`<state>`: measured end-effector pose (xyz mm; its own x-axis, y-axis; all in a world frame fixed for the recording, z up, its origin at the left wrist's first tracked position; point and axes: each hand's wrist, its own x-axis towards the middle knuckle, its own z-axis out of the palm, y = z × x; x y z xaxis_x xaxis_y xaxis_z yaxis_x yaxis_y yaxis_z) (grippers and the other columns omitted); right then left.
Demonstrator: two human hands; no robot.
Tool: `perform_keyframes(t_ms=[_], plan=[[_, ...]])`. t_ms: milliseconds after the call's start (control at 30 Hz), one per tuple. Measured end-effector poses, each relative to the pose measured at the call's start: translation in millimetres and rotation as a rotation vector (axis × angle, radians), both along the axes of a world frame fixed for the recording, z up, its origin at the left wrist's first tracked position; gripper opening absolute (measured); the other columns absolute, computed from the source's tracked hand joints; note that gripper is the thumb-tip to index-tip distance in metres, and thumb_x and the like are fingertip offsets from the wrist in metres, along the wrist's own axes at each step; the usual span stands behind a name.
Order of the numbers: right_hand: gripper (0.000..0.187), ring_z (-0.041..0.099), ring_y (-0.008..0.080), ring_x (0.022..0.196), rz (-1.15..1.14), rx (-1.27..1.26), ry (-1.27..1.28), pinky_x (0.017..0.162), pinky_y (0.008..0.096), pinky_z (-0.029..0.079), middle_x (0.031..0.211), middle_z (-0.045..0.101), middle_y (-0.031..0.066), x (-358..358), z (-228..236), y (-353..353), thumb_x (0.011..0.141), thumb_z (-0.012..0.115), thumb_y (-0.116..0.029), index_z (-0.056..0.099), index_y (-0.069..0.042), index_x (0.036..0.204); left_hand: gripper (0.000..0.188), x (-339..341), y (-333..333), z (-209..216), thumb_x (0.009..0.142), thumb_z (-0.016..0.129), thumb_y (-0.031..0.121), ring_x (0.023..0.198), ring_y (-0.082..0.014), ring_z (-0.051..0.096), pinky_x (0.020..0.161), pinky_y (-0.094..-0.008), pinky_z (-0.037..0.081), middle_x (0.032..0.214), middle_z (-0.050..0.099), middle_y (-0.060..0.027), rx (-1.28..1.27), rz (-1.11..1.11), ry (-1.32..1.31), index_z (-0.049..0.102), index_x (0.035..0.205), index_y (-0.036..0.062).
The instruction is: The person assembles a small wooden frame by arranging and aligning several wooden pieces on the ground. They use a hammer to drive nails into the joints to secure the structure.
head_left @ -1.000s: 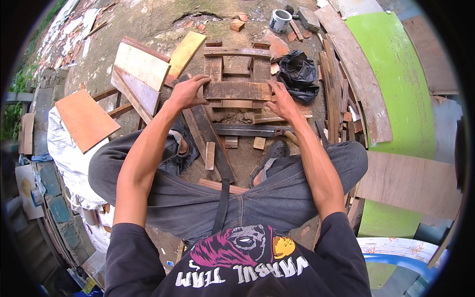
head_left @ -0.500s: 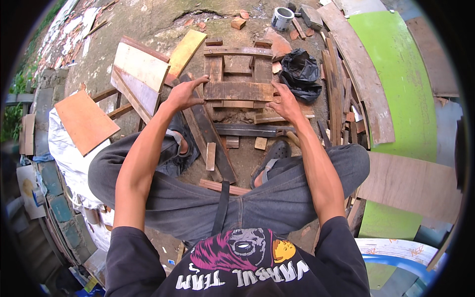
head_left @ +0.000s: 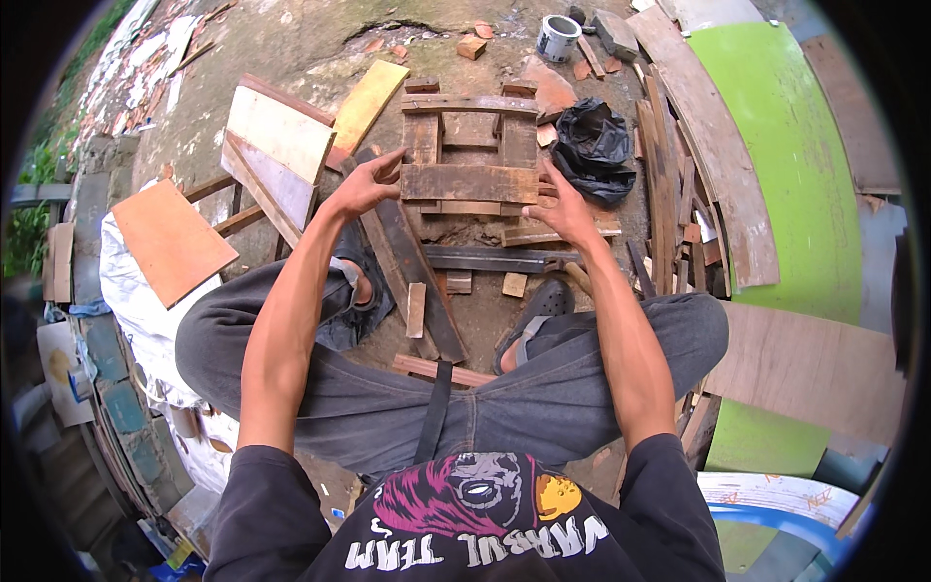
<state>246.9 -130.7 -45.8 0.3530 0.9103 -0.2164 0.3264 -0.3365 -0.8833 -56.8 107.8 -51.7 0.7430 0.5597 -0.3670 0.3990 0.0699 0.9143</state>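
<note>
A small frame of dark, worn wood (head_left: 422, 138) stands on the ground before me, with slats across two wider uprights. Across its near side lies a short wooden board (head_left: 469, 183). My left hand (head_left: 370, 186) holds the board's left end, fingers at the upper corner and thumb lower down. At the right end, my right hand (head_left: 564, 209) grips it the same way, the thumb by the lower corner. Part of the fingers is hidden behind the wood. Just nearer than the frame lies a handsaw (head_left: 490, 258), its handle by my right foot.
Long planks (head_left: 423, 276) and offcuts lie between my legs. A black plastic bag (head_left: 592, 150) sits right of the frame, with a paint can (head_left: 559, 39) beyond. Stacked strips and a green sheet (head_left: 800, 155) fill the right; an orange-brown panel (head_left: 175, 241) rests at left.
The view has shifted slightly. Both hands stay at the ends of the board, with the left fingers drawn a little closer to its edge. The frame stands as before.
</note>
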Motion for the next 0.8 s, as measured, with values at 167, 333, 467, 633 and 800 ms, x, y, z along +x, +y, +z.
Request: perform_keyframes(t_ms=[167, 333, 467, 633, 800], plan=[[0.067, 0.064, 0.0248, 0.115, -0.211, 0.049, 0.279, 0.095, 0.0339, 0.054, 0.133, 0.061, 0.0233, 18, -38, -14, 0.086, 0.069, -0.006, 0.043, 0.010, 0.146, 0.045, 17, -8, 14, 0.093, 0.064, 0.012, 0.108, -0.0215, 0.067, 0.090, -0.0334, 0.058, 0.129, 0.064, -0.0183, -0.281, 0.415, 0.212, 0.059, 0.134, -0.0046], [0.045, 0.068, 0.0164, 0.094, -0.178, -0.109, 0.152, 0.077, 0.0315, 0.058, 0.117, 0.071, 0.0156, 10, -35, -8, 0.089, 0.060, -0.008, 0.063, 0.004, 0.132, 0.025, 23, -20, 8, 0.092, 0.071, 0.023, 0.070, -0.0161, 0.063, 0.068, -0.0353, 0.058, 0.085, 0.067, -0.0055, -0.219, 0.351, 0.259, 0.072, 0.090, -0.0028], [0.041, 0.067, 0.0157, 0.091, -0.257, -0.138, 0.218, 0.076, 0.0305, 0.059, 0.114, 0.071, 0.0115, -2, -19, -3, 0.090, 0.059, -0.006, 0.066, 0.000, 0.130, 0.031, 24, -20, -6, 0.089, 0.075, 0.021, 0.053, -0.0128, 0.052, 0.054, -0.0328, 0.046, 0.063, 0.059, -0.0056, 0.011, 0.310, 0.376, 0.069, 0.073, -0.0048], [0.041, 0.067, 0.0177, 0.095, -0.327, -0.095, 0.386, 0.078, 0.0329, 0.061, 0.114, 0.071, 0.0122, -2, -17, -7, 0.092, 0.062, -0.007, 0.064, 0.004, 0.131, 0.027, 30, -27, -11, 0.087, 0.077, 0.018, 0.050, -0.0136, 0.046, 0.050, -0.0358, 0.040, 0.058, 0.056, -0.0065, -0.022, 0.427, 0.295, 0.071, 0.075, -0.0054], [0.043, 0.066, 0.0168, 0.098, -0.339, -0.078, 0.407, 0.077, 0.0327, 0.059, 0.115, 0.071, 0.0121, -4, -16, -8, 0.092, 0.068, -0.009, 0.062, 0.006, 0.132, 0.026, 35, -29, -6, 0.086, 0.078, 0.017, 0.050, -0.0140, 0.046, 0.049, -0.0353, 0.039, 0.058, 0.054, -0.0049, -0.108, 0.488, 0.303, 0.071, 0.074, -0.0051]])
